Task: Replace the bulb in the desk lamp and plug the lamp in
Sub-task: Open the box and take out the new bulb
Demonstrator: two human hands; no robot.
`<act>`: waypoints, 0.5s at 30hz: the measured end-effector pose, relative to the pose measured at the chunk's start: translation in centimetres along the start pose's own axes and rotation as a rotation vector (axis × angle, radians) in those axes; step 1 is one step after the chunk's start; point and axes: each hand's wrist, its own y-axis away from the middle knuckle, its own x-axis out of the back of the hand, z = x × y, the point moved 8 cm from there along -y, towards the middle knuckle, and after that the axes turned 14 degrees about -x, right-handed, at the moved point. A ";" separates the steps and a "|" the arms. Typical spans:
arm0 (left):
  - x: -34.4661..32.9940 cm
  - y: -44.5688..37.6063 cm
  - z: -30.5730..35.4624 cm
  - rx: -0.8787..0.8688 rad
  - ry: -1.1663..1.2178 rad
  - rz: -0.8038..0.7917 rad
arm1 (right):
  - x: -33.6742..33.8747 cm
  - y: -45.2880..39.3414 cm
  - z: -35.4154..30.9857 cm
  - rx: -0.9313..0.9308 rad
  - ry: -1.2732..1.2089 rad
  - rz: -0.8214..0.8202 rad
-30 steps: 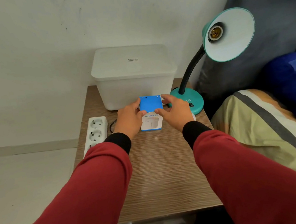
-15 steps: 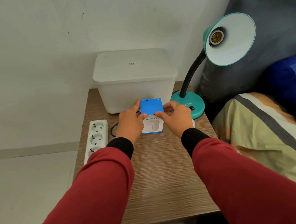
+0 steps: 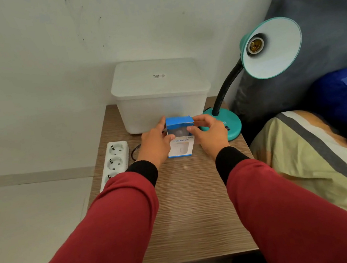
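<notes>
Since half a second ago the blue flap [image 3: 179, 120] of the small carton [image 3: 180, 140] has been lifted, pinched between left hand [image 3: 155, 142] and right hand [image 3: 209, 132]. Pretty sure that pale round thing inside is the bulb [image 3: 179, 132]. Empty lamp socket [image 3: 255, 46] sits up and right, so the right hand is nearer.

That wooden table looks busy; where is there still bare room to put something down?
The near half of the table is bare wood between the two sleeves. The far end is crowded: plastic tub, lamp base, power strip along the left edge, and both hands on the blue box.
</notes>
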 end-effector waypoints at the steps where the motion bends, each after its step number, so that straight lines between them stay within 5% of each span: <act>1: 0.0 0.0 0.1 0.000 0.019 -0.001 | 0.0 -0.1 -0.2 -0.004 0.003 0.025; 5: 0.1 0.2 0.2 0.011 0.134 0.015 | 0.2 -0.4 -1.3 0.012 0.006 0.114; 9: 0.5 0.0 0.9 -0.039 0.163 0.005 | -1.1 -0.6 -2.9 0.094 -0.033 0.021; 15: 0.5 -2.1 1.5 -0.101 -0.131 -0.258 | -1.5 -0.9 -3.2 0.120 0.066 -0.030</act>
